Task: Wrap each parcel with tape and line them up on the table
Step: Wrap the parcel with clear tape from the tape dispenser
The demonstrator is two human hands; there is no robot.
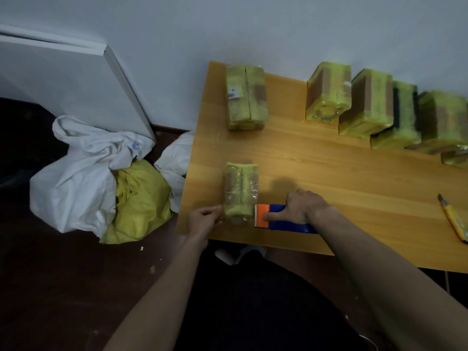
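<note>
Parcel (241,192) in hand lies at the lower left of the desk (316,158), close to its near edge, long axis running away from the person. It is a small block in yellow-green wrap under clear, glossy tape, with a brown strip showing through on its left side.

The left hand (203,220) sits at the parcel's near left corner with fingers (215,211) curled in against it, seemingly pinching the wrap or a tape end there; which of the two I cannot tell. The right hand (302,207) grips a blue tape dispenser (286,219), thumb stretched out onto its orange blade end, which touches the parcel's near right side.

Judging by its size and puckered skin, the parcel is probably light and somewhat soft at the ends, firmer through the middle. Taped faces will likely be slick, so it may skid on the smooth wood when tape is pulled tight. Best hold is across the two long sides near the middle, or pressing down flat on top, rather than at the crumpled ends.

A second parcel (247,97) lies at upper centre, and a row of wrapped parcels (367,102) leans along the wall at upper right. A yellow knife (453,219) lies at the right edge.
</note>
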